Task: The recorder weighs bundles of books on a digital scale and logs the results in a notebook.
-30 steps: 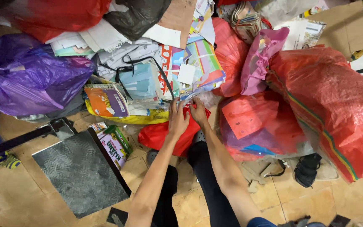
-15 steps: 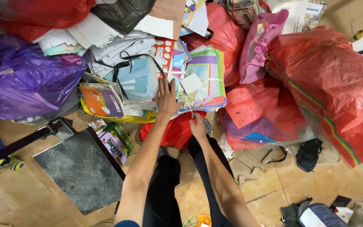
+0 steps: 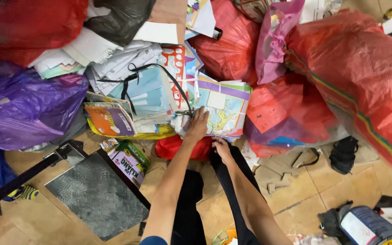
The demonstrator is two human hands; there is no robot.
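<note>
Under the left hand (image 3: 198, 124), fingers spread flat, a bundle of coloured booklets (image 3: 223, 111) sits on the floor; the right hand (image 3: 222, 147) pinches its near edge. Loose stack beside could slide; black strap (image 3: 169, 75) may snag.

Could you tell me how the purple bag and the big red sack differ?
The purple bag is glossy thin plastic lying left; the red sack is woven, striped along one edge, larger, and lies right. Both are bulging full beside the paper stack under the left hand.
</note>
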